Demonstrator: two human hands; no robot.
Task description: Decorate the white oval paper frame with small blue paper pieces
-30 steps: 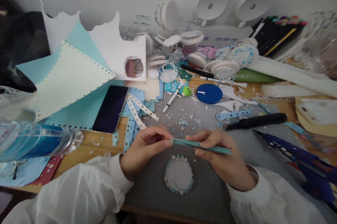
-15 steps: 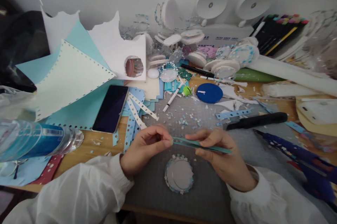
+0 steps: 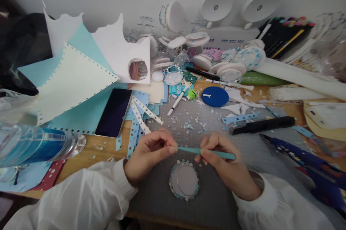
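My right hand (image 3: 220,158) is closed around a pair of teal tweezers (image 3: 190,149), which lies nearly level and points left. Its tip meets the fingertips of my left hand (image 3: 154,150), whose thumb and index finger are pinched together. Whatever sits in that pinch is too small to make out. Below and between both hands, a round disc (image 3: 185,179) lies flat on the grey cutting mat (image 3: 156,203). Small white and pale blue pieces line its rim.
Paper scraps (image 3: 190,124) litter the mat. Left are a phone (image 3: 114,113), a bottle (image 3: 40,143) and punched paper sheets (image 3: 72,78). A blue oval (image 3: 215,96), black cutter (image 3: 263,125) and blue glue gun (image 3: 305,165) lie right. White discs (image 3: 197,39) crowd the back.
The tweezers have turned in my right hand and look narrower, their two arms no longer seen apart. My right fingers have shifted and blur slightly. My left hand stays in place.
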